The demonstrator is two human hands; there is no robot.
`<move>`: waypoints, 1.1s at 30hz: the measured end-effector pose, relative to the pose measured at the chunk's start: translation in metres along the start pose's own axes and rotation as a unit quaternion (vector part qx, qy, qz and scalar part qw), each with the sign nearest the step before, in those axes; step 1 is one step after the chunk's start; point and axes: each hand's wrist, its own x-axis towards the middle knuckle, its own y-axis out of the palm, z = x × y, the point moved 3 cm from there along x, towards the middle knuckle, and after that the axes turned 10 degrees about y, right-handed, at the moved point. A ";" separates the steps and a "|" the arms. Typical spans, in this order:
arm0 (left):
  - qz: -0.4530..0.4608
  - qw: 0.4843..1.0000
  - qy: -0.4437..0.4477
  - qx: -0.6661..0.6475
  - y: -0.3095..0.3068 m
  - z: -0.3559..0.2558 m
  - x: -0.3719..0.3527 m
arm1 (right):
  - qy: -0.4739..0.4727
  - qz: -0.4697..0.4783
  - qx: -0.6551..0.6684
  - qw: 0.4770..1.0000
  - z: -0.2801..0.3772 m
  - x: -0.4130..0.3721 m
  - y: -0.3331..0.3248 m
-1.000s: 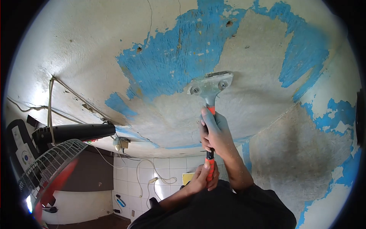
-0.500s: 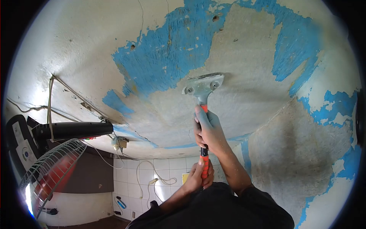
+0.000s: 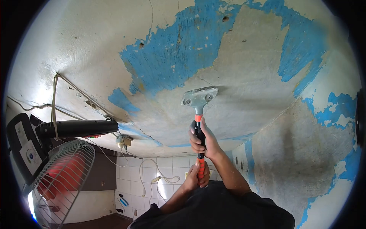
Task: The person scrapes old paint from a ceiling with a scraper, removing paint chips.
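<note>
Both of my hands hold a long scraper (image 3: 198,101) with a wide metal head, two screws and a black and orange handle. My right hand (image 3: 207,140) wraps the upper, black part of the handle. Lower down, my left hand (image 3: 199,173) grips the orange end, close to my dark shirt. The blade edge lies at the bare grey surface (image 3: 244,65), just below a large patch of blue paint (image 3: 171,57) with ragged edges.
To the left stands a fan with a wire guard (image 3: 82,152) and a red centre. A black tube (image 3: 80,129) and cables (image 3: 55,103) run near it. White tiles (image 3: 164,162) and a hanging cord (image 3: 142,175) are behind me. More peeling blue paint (image 3: 337,108) is at right.
The scraper head has come down toward me, away from the blue edge, with both hands still on the handle. The view has shifted slightly, so the surroundings sit further right.
</note>
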 end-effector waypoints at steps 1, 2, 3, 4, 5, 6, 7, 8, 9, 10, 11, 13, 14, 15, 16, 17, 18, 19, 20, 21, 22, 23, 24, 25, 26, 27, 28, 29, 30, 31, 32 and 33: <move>-0.005 1.000 -0.006 0.006 -0.002 -0.001 -0.002 | -0.007 0.015 0.000 1.000 -0.005 0.002 0.000; -0.010 1.000 -0.010 0.012 -0.003 -0.005 -0.003 | -0.003 0.025 0.013 1.000 -0.006 0.004 0.001; -0.015 1.000 -0.014 0.018 -0.004 -0.008 -0.004 | 0.001 0.036 0.025 0.999 -0.006 0.006 0.001; -0.013 1.000 -0.010 0.016 -0.004 -0.011 -0.003 | 0.004 0.047 0.037 0.998 -0.005 0.007 0.002; -0.011 1.000 -0.007 0.011 -0.002 -0.011 -0.001 | 0.003 0.039 0.024 0.999 -0.001 0.008 0.004; -0.008 1.000 -0.006 0.005 -0.001 -0.011 0.000 | 0.003 0.030 0.007 1.000 0.004 0.009 0.009; -0.011 1.000 0.004 0.022 -0.001 -0.013 0.003 | 0.003 0.021 -0.009 1.000 0.008 0.011 0.015; -0.015 0.999 0.014 0.038 -0.002 -0.016 0.008 | 0.005 0.012 -0.024 1.000 0.009 0.012 0.017; -0.021 0.998 0.024 0.054 -0.003 -0.018 0.009 | 0.006 0.002 -0.031 1.000 0.006 0.015 0.017; -0.028 0.999 0.018 0.043 -0.008 -0.014 0.007 | 0.008 -0.007 -0.038 0.999 0.003 0.018 0.016; -0.033 0.999 0.015 0.033 -0.015 -0.009 0.004 | 0.009 -0.014 -0.048 0.999 0.002 0.021 0.016; -0.031 0.999 0.008 0.023 -0.025 -0.004 -0.001 | 0.012 -0.035 -0.060 0.998 -0.011 0.023 0.009; -0.026 0.999 0.004 0.021 -0.029 -0.003 -0.005 | 0.012 -0.046 -0.066 0.997 -0.015 0.024 0.006; -0.021 1.000 -0.001 0.018 -0.030 -0.002 -0.006 | 0.013 -0.052 -0.068 0.996 -0.014 0.024 0.010; -0.011 1.000 0.002 0.014 -0.027 -0.005 -0.004 | 0.012 -0.061 -0.081 0.995 -0.008 0.023 0.016; -0.001 1.000 0.005 0.011 -0.021 -0.011 0.000 | 0.012 -0.069 -0.093 0.993 0.000 0.023 0.025; 0.007 1.000 0.007 0.009 -0.019 -0.015 0.001 | 0.012 -0.076 -0.104 0.992 0.004 0.024 0.029; 0.009 1.000 0.017 0.007 -0.018 -0.014 0.003 | 0.014 -0.077 -0.106 0.991 0.004 0.024 0.028; 0.012 1.000 0.027 0.006 -0.018 -0.012 0.005 | 0.015 -0.078 -0.108 0.991 0.006 0.023 0.026; 0.014 0.999 0.036 0.004 -0.017 -0.009 0.007 | 0.017 -0.081 -0.111 0.990 0.006 0.022 0.024; 0.005 1.000 0.026 0.010 -0.019 -0.005 0.005 | 0.020 -0.085 -0.101 0.991 0.003 0.020 0.020; -0.003 1.000 0.016 0.017 -0.023 -0.001 0.002 | 0.022 -0.088 -0.092 0.992 -0.003 0.019 0.014; -0.011 1.000 0.007 0.027 -0.026 -0.001 0.000 | 0.023 -0.089 -0.082 0.992 -0.006 0.020 0.011; -0.017 0.999 0.006 0.031 -0.028 -0.001 -0.001 | 0.025 -0.085 -0.083 0.993 -0.006 0.021 0.011; -0.024 0.999 0.005 0.035 -0.028 -0.003 -0.002 | 0.027 -0.081 -0.083 0.993 -0.007 0.023 0.012; -0.033 0.999 0.001 0.037 -0.025 -0.006 -0.004 | 0.031 -0.079 -0.080 0.993 -0.008 0.023 0.014; -0.030 0.999 0.009 0.045 -0.021 -0.010 -0.003 | 0.027 -0.071 -0.085 0.993 -0.004 0.023 0.018; -0.026 0.998 0.015 0.055 -0.019 -0.017 0.002 | 0.021 -0.064 -0.088 0.994 0.004 0.024 0.024; -0.022 0.997 0.022 0.066 -0.016 -0.025 0.007 | 0.014 -0.055 -0.092 0.994 0.012 0.026 0.032; -0.020 0.996 0.028 0.077 -0.016 -0.030 0.011 | 0.002 -0.048 -0.098 0.994 0.020 0.027 0.037; -0.017 0.995 0.034 0.088 -0.015 -0.033 0.016 | -0.003 -0.047 -0.098 0.994 0.020 0.027 0.037; -0.014 0.994 0.042 0.097 -0.014 -0.034 0.018 | -0.008 -0.046 -0.099 0.994 0.021 0.027 0.038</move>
